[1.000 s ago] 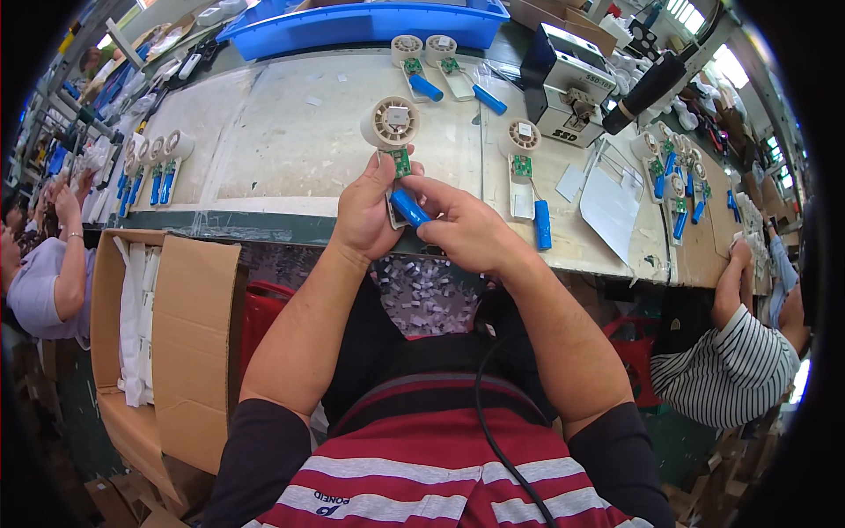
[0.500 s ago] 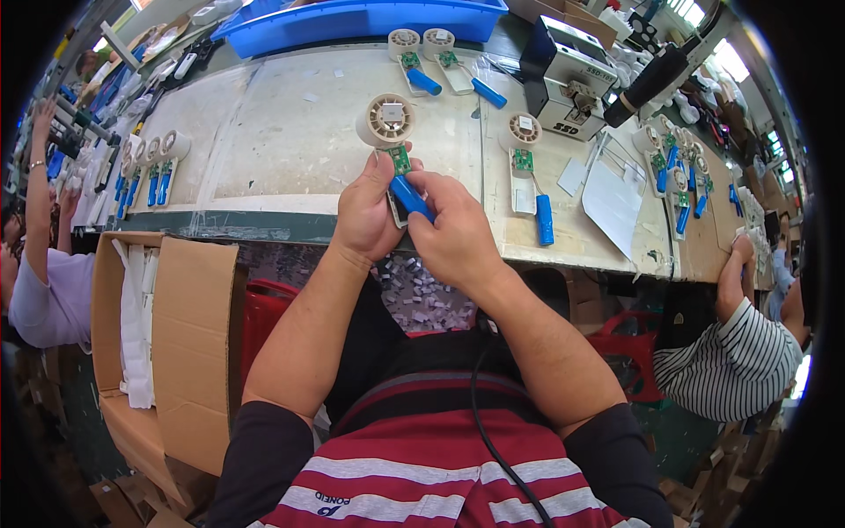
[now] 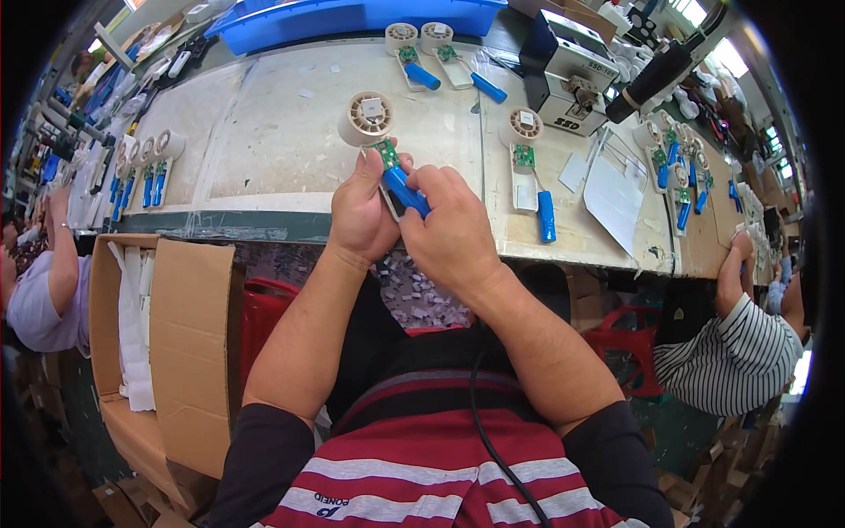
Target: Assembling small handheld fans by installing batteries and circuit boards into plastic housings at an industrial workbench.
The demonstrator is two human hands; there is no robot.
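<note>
My left hand (image 3: 356, 216) is wrapped round the white handle of an opened handheld fan (image 3: 366, 121), its round head pointing away from me. A green circuit board (image 3: 385, 154) shows in the upper part of the handle. My right hand (image 3: 453, 233) grips a blue cylindrical battery (image 3: 404, 187) between thumb and fingers. This battery lies along the handle, over its dark hollow; its lower end is partly covered by my fingers. To the right of my hands, another opened fan (image 3: 524, 176) lies on the table with its blue battery (image 3: 547, 216) beside the handle.
Two more opened fans (image 3: 407, 57) lie near a blue bin (image 3: 352, 25) at the back. A black-and-white boxy machine (image 3: 568, 84) stands back right. Groups of fans lie at the left and right. A cardboard box (image 3: 189, 343) stands by my left arm. Co-workers sit on both sides.
The fan in my hands has shifted slightly left, and the battery lies more nearly in line with the handle. At the left, a co-worker's raised arm has come down.
</note>
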